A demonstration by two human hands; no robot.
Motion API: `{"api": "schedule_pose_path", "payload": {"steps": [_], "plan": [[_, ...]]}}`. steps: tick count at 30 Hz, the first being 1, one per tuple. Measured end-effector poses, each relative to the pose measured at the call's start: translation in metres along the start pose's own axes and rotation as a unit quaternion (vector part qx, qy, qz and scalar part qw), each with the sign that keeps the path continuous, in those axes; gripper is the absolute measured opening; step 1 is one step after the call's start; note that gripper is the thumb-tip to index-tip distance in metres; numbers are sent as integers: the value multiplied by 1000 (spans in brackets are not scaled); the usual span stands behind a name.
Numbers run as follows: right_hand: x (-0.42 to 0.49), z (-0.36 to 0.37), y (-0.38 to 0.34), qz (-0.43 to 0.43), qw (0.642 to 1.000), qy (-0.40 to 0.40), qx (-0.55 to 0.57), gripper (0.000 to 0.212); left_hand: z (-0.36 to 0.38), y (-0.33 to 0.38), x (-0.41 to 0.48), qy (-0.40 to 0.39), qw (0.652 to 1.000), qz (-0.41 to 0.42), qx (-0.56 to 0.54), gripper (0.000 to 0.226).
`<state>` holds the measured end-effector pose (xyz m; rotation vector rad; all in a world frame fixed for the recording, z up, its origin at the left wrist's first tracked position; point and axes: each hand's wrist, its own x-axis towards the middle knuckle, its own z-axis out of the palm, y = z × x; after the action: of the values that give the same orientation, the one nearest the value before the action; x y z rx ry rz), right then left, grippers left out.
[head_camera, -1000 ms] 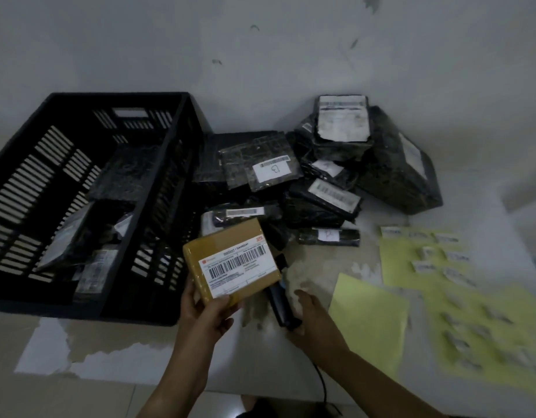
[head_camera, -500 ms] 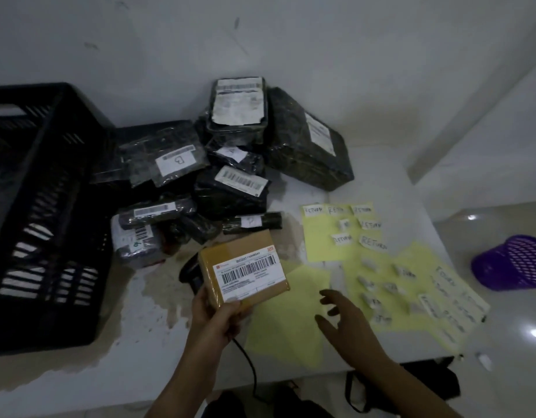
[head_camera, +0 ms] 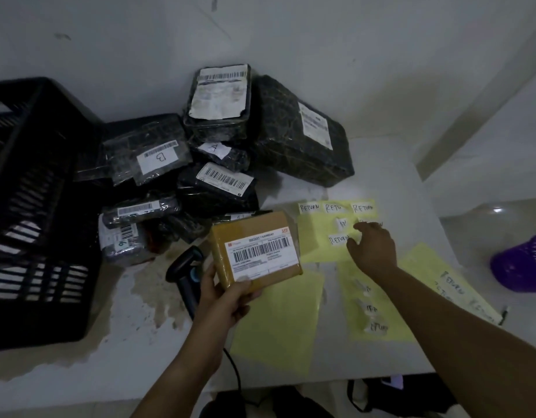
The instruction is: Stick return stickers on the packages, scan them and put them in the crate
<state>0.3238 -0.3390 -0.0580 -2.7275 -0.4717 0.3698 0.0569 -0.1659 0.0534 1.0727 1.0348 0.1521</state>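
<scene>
**Fig.** Left hand [head_camera: 227, 300] clamped on the near lower corner of the brown package [head_camera: 254, 245], thumb pressed on the label face, fingers curled behind. The package, held above the table and near the right thumb, is a tape-wrapped cardboard box, stiff and flat-faced, judged light enough for one hand. Its glossy tape looks slippery, so edges and corners should give the surest hold. Right hand [head_camera: 373, 251] over the yellow backing sheet [head_camera: 315, 236], thumb and forefinger apart and bent down beside the paper RETURN stickers [head_camera: 338, 239], which look thin and limp and are best lifted by a peeled corner. Beyond the left knuckles lie the scanner [head_camera: 185, 273], soft black film-wrapped parcels [head_camera: 218, 188] and the slatted plastic crate [head_camera: 34, 206]
</scene>
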Motion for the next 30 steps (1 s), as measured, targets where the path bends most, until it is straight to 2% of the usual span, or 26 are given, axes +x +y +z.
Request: {"api": "schedule_pose_path", "payload": {"steps": [5,11,22,28,30], "plan": [[9,11,4,-11,998,-10,-69,35,3,1,0,17,1000,-8,-2,47],[12,11,2,-33,997,22,-66,8,6,0,-1,25,1000,-6,8,47],[19,5,-5,-8,997,-21,-78,9,13,2,-3,20,1000,1,19,48],[21,-16,-16,20,992,-121,-34,11,10,3,-4,32,999,-5,-2,50],[12,-25,-15,13,993,-114,5,7,7,5,-4,36,999,-2,-10,50]]}}
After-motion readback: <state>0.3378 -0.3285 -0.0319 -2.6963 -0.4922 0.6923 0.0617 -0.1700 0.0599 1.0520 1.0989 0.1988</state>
